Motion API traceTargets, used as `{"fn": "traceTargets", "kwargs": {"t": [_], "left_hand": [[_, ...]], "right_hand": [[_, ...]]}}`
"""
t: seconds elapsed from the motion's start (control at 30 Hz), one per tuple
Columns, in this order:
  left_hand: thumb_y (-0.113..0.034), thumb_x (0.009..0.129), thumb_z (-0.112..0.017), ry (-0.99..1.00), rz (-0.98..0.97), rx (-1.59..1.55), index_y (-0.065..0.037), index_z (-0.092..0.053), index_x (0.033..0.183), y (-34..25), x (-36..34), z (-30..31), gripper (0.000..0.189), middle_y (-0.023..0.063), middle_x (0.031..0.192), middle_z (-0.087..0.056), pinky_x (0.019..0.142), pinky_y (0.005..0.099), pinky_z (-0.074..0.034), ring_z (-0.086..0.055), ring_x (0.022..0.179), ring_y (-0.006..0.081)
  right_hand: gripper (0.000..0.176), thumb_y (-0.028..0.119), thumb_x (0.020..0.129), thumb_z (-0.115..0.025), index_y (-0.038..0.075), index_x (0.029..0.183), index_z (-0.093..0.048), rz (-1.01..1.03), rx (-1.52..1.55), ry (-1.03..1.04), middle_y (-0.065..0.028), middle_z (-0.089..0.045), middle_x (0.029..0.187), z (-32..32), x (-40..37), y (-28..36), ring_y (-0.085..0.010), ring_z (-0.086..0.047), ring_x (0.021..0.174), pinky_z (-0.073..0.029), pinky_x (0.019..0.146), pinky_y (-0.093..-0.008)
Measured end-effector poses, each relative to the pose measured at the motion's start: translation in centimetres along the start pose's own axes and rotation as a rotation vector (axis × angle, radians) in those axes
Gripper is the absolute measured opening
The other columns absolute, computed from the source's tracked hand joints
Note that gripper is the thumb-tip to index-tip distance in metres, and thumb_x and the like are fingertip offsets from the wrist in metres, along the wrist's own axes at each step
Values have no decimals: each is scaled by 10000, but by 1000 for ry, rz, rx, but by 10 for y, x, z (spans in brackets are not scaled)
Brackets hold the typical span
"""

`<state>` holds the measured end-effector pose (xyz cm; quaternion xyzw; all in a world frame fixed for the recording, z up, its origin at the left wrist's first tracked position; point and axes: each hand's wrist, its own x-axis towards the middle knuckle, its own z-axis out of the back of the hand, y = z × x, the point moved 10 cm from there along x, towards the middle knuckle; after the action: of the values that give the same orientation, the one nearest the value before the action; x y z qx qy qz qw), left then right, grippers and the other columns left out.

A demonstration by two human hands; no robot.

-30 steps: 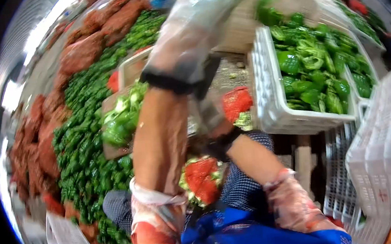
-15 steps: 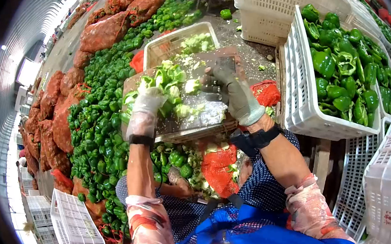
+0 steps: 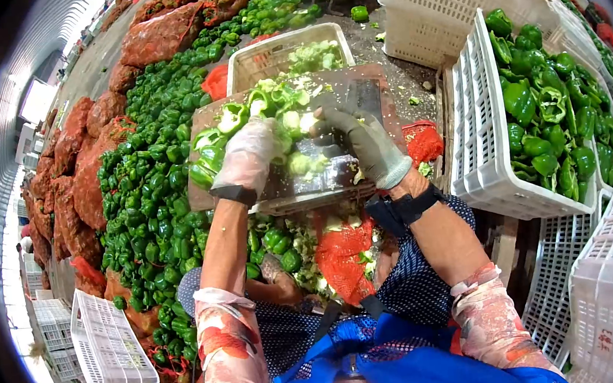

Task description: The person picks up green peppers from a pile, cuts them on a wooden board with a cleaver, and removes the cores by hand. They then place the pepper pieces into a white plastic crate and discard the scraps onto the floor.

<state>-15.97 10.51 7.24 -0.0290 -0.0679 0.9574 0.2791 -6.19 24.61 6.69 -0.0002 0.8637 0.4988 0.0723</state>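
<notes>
My left hand (image 3: 249, 151), in a whitish glove, is over the left part of a wet wooden board (image 3: 204, 120). Its fingers are curled in among cut green pepper pieces (image 3: 279, 94), their tips partly hidden. Beneath its wrist side lie more green peppers (image 3: 206, 164). My right hand (image 3: 367, 143), in a dark grey glove with a pale cuff, reaches in from the right. Its fingers are apart, tips right at a pale pepper core (image 3: 307, 123). Other pale cores (image 3: 307, 165) and seed crumbs lie between the hands.
A white crate (image 3: 236, 73) holding pepper scraps stands behind the board. On the right, a tilted white crate (image 3: 478, 167) is full of green peppers. Loose peppers (image 3: 151, 184) cover the floor to the left, beside filled red mesh sacks (image 3: 91, 175). A red net (image 3: 346, 261) lies below the board.
My left hand has moved right and slightly away from me, uncovering green peppers at the board's left. The right hand has stayed near the pale core, its fingers slightly shifted. The camera view has shifted slightly.
</notes>
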Motion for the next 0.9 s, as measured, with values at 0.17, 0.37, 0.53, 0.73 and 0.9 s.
{"fn": "traceTargets", "kwargs": {"t": [0.17,0.37,0.53,0.73,0.9], "left_hand": [[-256,816,-650,15,48,-95,-91,-627,1036,0,4,-10,275,164,917,-655,764,399,-487,-635,884,326],[-270,851,-630,110,8,-31,-92,-626,1058,6,18,-22,273,153,962,-668,758,384,-498,-646,881,317],[-228,854,-619,134,54,85,-47,-642,981,16,20,-25,222,174,925,-675,725,380,-510,-661,829,293],[-100,870,-525,50,-148,-127,-62,-627,994,82,45,-81,165,122,825,-646,714,331,-488,-615,768,231],[-124,677,-662,-76,-200,-343,-37,-599,934,35,13,-10,279,179,859,-604,729,421,-481,-581,837,365]], "right_hand": [[320,262,912,-586,10,1109,-604,10,-45,-2,-84,-660,888,3,-4,-2,-114,-618,713,-517,603,-223],[432,316,900,-608,-2,1190,-568,12,-94,19,-70,-650,886,6,-3,-3,-103,-609,729,-503,617,-233],[468,332,890,-606,-10,1207,-558,-7,-189,0,-63,-651,891,9,3,-7,-94,-605,725,-495,599,-237],[509,365,844,-577,19,1217,-566,-76,-635,-1,-183,-659,960,12,20,-41,-256,-636,795,-504,723,-353],[622,416,806,-599,8,1269,-520,-47,-820,-24,-257,-608,1144,11,22,-49,-361,-589,1078,-448,935,-391]]}}
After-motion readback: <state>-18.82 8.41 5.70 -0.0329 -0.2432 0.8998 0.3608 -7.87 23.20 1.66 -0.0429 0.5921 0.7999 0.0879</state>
